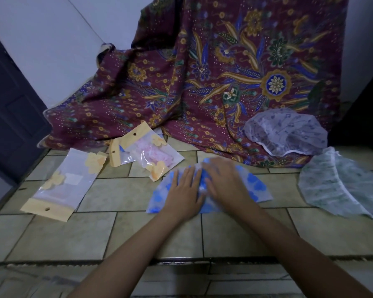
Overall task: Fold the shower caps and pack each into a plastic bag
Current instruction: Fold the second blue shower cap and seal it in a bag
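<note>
Blue shower cap (252, 186): lying flattened on the tiled surface (116, 233), in the middle, under both hands; its white plastic is showing blue flower prints.
Left hand (184, 190): lying palm down on the left part of the blue shower cap, fingers straight and spread, pressing it flat and gripping nothing.
Right hand (226, 181): resting on the middle of the same cap, just beside the left hand; it is blurred, but the fingers are looking stretched out rather than curled.
Filled bag (155, 155): lying behind the left hand, holding a pink folded cap, its yellow top strip pointing away.
Second bag (119, 154): lying partly under the filled bag, to its left.
Third bag (63, 183): lying well apart at the far left, its yellow strip pointing toward the person; what it is holding is too faint to tell.
Purple-patterned cap (286, 132): sitting puffed up at the right, on the edge of the cloth.
Green-patterned cap (336, 186): lying flat on the tiles, just in front of the purple-patterned one.
Flowered maroon cloth (202, 82): hanging behind everything and spilling onto the tiles.
</note>
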Available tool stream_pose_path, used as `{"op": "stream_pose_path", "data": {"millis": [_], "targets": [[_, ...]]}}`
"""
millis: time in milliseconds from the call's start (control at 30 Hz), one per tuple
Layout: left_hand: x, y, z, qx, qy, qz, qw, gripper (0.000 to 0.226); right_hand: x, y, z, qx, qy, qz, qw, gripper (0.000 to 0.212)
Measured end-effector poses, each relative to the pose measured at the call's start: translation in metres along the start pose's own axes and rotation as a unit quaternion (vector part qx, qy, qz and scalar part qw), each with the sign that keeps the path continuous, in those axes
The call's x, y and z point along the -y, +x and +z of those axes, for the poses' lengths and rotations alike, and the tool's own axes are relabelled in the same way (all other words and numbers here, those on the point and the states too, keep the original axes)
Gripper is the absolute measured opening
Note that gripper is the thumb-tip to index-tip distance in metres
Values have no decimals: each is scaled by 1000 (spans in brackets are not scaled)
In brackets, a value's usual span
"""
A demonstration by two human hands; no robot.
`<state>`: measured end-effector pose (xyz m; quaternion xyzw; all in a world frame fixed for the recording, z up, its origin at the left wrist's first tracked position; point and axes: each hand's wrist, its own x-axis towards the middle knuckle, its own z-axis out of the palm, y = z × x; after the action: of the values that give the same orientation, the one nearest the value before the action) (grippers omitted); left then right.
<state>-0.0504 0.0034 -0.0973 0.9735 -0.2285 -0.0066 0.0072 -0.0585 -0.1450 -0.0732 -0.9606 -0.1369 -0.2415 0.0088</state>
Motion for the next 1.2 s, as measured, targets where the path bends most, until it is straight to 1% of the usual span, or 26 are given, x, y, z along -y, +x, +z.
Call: {"op": "stream_pose_path", "data": {"millis": [33,67,100,133,167,200,233,267,333,367,500,533,600,667,733,800,833,900,933,967,1033,1067,1100,1167,1200], "targets": [[-1,0,3,-2,-9,5,1000,60,9,2,4,57,42,-43,997,46],[-2,-1,4,-1,-22,4,1000,61,15,1,11,129,78,-63,987,56],[-1,-1,5,-7,-34,-4,999,63,17,-1,16,177,111,-64,976,65],[0,-1,4,-12,-48,-16,999,67,16,-3,19,216,132,-38,967,73],[1,-1,2,-16,-61,-24,998,74,12,-5,26,213,139,-11,967,81],[2,-2,3,-33,-62,-19,997,84,10,-5,28,205,121,5,971,93],[4,-1,5,-33,-70,-17,997,92,8,-3,28,212,103,19,972,101],[8,-2,7,-17,-81,-21,996,97,5,-3,28,232,88,35,968,99],[16,-5,7,-2,-78,-26,997,101,-3,-3,28,257,74,70,961,75],[21,-7,7,-3,-76,-24,997,101,-8,-4,26,266,70,90,957,67],[37,-21,6,-8,-88,2,996,113,-29,-13,20,275,93,163,943,63],[40,-24,7,-11,-89,1,996,112,-35,-16,18,278,99,178,939,63],[44,-27,5,-16,-104,3,994,101,-46,-22,14,288,103,199,931,64],[46,-31,1,-12,-85,12,996,79,-58,-29,11,288,91,212,929,64],[47,-34,2,-22,-59,1,998,66,-68,-34,10,277,78,220,932,62],[41,-38,5,-14,-32,-4,999,61,-72,-38,11,258,83,217,938,61],[36,-39,7,-16,-20,-11,1000,58,-71,-38,11,232,84,217,945,63],[24,-44,8,1,21,-44,999,55,-63,-38,7,146,97,235,956,75],[20,-47,11,-4,50,-59,997,55,-57,-38,4,102,108,238,960,75],[15,-49,9,-15,66,-71,995,54,-48,-38,1,60,115,222,967,69],[0,-55,-11,2,94,-97,991,55,-26,-39,-2,-23,116,142,983,48],[-5,-57,-22,38,97,-116,988,55,-13,-41,-3,-54,128,88,986,41],[-12,-56,-32,64,106,-146,981,57,-2,-45,-3,-69,146,32,986,35],[-21,-59,-31,42,142,-133,980,64,13,-52,-3,-69,145,-70,985,29],[-22,-60,-29,27,141,-125,982,63,15,-53,-1,-53,129,-100,985,28]]}}
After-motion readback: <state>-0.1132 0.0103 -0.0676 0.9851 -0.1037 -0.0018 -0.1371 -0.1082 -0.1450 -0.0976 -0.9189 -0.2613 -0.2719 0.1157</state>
